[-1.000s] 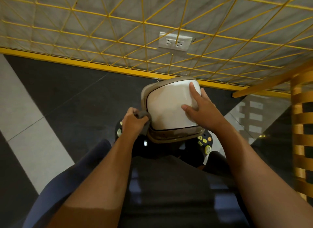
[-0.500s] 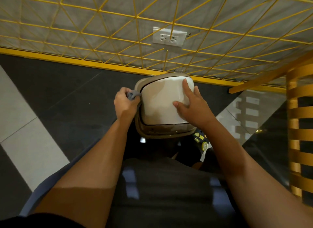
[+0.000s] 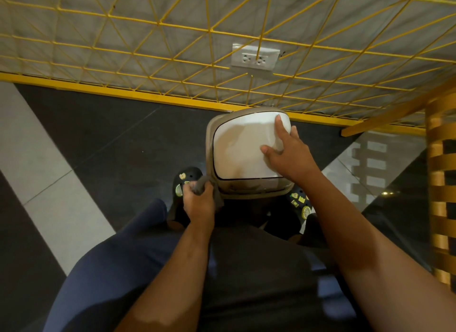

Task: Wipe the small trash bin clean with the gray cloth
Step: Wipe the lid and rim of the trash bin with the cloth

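The small trash bin (image 3: 237, 149), with a white lid in a beige rim, stands on the dark floor between my feet. My right hand (image 3: 287, 151) lies on the right side of the lid, fingers spread over its edge. My left hand (image 3: 198, 202) grips the bunched gray cloth (image 3: 201, 186) and presses it against the bin's near left corner. Part of the cloth hangs below my hand beside the bin's wall.
A yellow wire grid (image 3: 172, 60) covers the grey wall behind the bin, with a white power outlet (image 3: 255, 57) on it. A yellow slatted stand (image 3: 441, 183) rises at the right. My two dark clogs (image 3: 183, 181) flank the bin.
My left hand with the cloth slid from the bin's upper left side down to its near left corner. The right hand stayed on the lid.
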Demonstrator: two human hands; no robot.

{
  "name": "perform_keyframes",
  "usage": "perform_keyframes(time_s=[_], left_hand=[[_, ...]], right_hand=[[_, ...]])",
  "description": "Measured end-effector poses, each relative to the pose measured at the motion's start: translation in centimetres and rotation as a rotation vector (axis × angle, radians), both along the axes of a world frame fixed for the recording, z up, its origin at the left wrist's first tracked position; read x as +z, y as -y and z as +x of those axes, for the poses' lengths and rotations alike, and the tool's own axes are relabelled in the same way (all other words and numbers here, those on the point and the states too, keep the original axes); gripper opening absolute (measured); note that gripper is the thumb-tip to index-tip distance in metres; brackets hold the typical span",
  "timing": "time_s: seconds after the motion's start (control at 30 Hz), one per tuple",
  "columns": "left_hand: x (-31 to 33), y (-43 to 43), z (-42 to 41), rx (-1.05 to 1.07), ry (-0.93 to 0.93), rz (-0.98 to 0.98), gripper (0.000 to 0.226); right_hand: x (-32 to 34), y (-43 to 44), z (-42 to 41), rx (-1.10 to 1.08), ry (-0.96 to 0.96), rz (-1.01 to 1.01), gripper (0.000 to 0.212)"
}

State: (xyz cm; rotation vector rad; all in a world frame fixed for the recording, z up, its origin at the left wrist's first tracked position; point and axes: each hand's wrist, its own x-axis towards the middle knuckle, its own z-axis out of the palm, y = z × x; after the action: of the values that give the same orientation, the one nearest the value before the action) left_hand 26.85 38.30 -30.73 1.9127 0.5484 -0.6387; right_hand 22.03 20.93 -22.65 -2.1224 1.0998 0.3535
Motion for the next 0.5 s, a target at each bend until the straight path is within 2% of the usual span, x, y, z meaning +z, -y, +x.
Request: perform_keyframes(time_s=[0.03,0.1,0.2,0.3,0.4,0.5], left_hand=[[0.0,0.0,-1.0,0.058,-0.06,-0.031,0.008],[-0.1,0.2,-2.5,0.176,-0.169,-0.083,0.028],[0.0,1.0,-2.3,0.268,-0.186,-0.138,0.035],[0.4,2.1,-0.1,0.237,-0.127,-0.15,0.032],[1.4,3.6,2.2,0.192,-0.078,-0.256,0.02],[2.1,5.0,4.0,0.133,-0.079,-0.283,0.027]], right_hand=[[0.0,0.0,0.0,-0.006,-0.004,0.003,0.073],[0.1,0.0,0.0,-0.02,-0.01,0.012,0.073],[0.1,0.0,-0.2,-0.06,0.003,0.016,0.073],[0.1,-0.2,-0.5,-0.151,0.022,-0.011,0.072],[0.1,-0.3,-0.8,-0.263,0.024,-0.076,0.072],[0.3,-0.5,-1.0,-0.338,0.002,-0.12,0.072]])
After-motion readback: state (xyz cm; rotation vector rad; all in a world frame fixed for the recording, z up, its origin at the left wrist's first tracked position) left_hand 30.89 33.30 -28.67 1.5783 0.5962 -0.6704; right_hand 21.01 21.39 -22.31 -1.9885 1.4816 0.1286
